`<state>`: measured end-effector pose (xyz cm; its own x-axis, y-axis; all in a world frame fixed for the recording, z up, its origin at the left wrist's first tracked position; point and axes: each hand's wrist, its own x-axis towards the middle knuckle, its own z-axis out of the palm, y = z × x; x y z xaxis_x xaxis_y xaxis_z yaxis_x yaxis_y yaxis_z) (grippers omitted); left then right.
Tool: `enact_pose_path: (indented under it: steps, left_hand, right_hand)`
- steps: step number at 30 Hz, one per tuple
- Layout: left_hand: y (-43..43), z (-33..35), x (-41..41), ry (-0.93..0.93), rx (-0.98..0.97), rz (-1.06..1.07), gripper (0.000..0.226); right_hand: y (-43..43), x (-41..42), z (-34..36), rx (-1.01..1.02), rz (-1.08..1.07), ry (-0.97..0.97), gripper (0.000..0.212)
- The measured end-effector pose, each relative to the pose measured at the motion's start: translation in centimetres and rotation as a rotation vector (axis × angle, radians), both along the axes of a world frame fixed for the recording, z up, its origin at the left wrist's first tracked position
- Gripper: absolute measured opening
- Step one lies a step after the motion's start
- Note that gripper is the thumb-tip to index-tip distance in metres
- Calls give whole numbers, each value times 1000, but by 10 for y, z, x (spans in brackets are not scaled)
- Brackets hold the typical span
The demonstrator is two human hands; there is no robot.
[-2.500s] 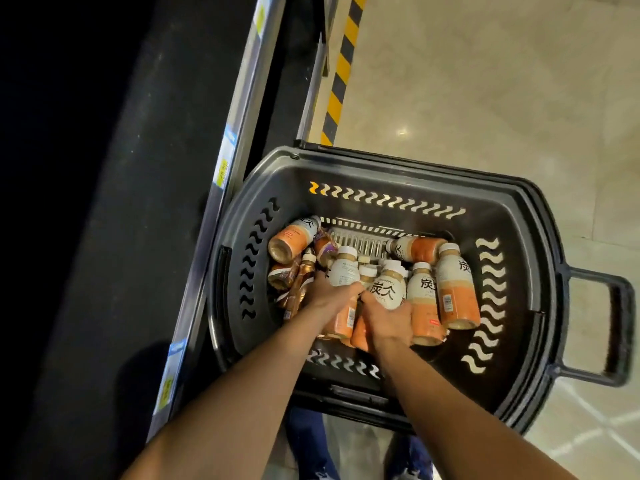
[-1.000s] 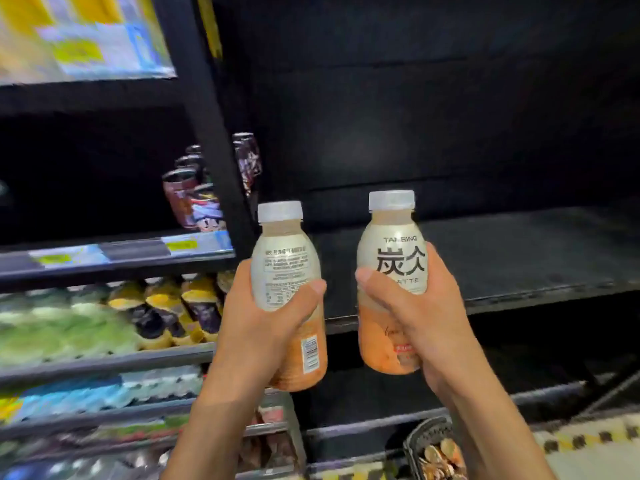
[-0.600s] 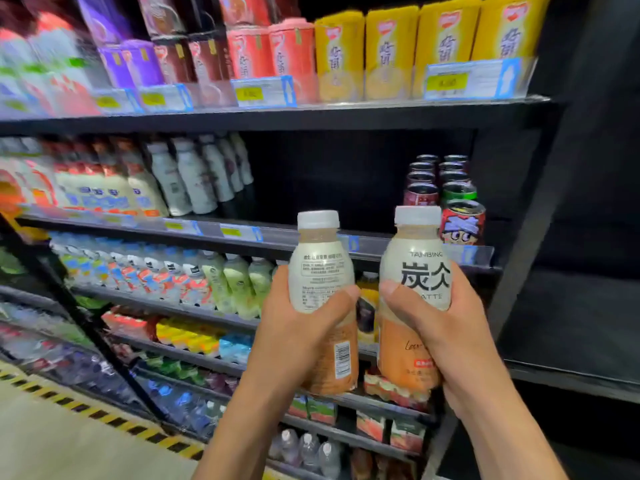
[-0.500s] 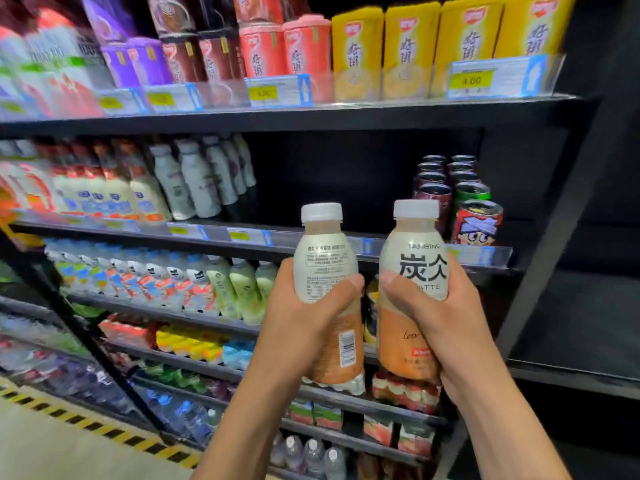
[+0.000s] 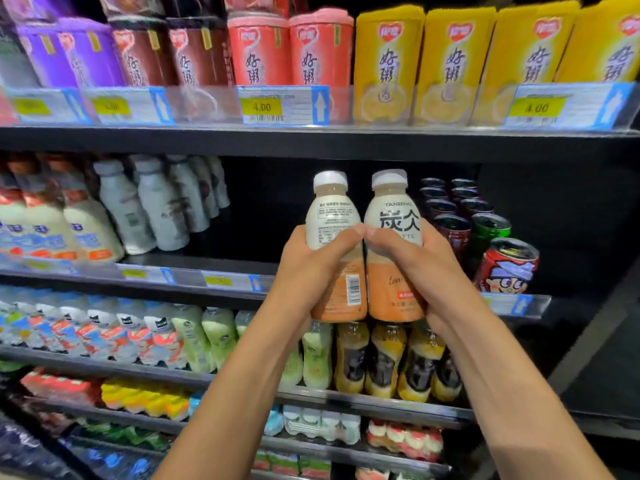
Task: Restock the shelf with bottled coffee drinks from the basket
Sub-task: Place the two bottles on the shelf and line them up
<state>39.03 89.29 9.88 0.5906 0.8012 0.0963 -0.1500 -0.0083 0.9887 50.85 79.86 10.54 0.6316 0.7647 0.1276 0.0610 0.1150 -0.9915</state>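
In the head view, two bare forearms reach up from the near bottom edge toward a stocked store rack. The left hand (image 5: 304, 271) grips the left bottle (image 5: 334, 216), thumb laid across its front and the other fingers curled round the back, out of sight. The right hand (image 5: 426, 271) clamps the right bottle (image 5: 394, 216) the same way, and the two thumb tips almost meet where the bottles come together.

Both coffee bottles stand upright, side by side and touching, with white caps, cream upper labels and orange lower halves. The left one shows its small print and a barcode. The right one shows large dark characters under the word TANBING.

They are held in the air, in front of a dark open stretch of the middle shelf (image 5: 221, 263). White bottles (image 5: 152, 209) stand at the left of that stretch. Rows of cans (image 5: 505, 268) stand to the right, the nearest one red with a cartoon face.

On the shelf above are yellow cups (image 5: 450, 57), with red, brown and purple ones further left. A price tag (image 5: 282, 105) reading 4.00 sits on the rail in front of them.

Just below the held bottles is a row of orange-and-black bottles (image 5: 384, 358), with pale green bottles (image 5: 194, 337) to their left. The lower shelves are blurred.
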Motion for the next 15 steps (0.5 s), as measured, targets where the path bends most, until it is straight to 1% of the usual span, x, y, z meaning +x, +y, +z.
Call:
enact_pose_path:
  steps: [4, 6, 8, 9, 10, 12, 13, 15]
  left_hand:
    - [29, 4, 21, 36, -21, -61, 46]
    - [42, 4, 32, 63, -38, -54, 51]
    - [55, 3, 44, 88, -75, -35, 57]
    - [62, 3, 52, 86, -95, -25, 59]
    - [71, 2, 62, 69, -118, -14, 61]
    - [89, 4, 83, 6, -167, 21, 67]
    - [97, 6, 93, 5, -174, 36, 72]
    - [114, 10, 109, 41, -154, 9, 71]
  right_hand:
    - [26, 20, 6, -45, 4, 29, 48]
    - [36, 31, 8, -95, -10, 52, 51]
    - [47, 42, 9, -140, -40, 89, 46]
    - [55, 47, 9, -146, -57, 106, 44]
    - [63, 51, 10, -128, -79, 121, 47]
    - [83, 64, 12, -86, -144, 82, 64]
    - [90, 71, 14, -91, -177, 25, 62]
    - [103, 83, 18, -105, -210, -49, 47]
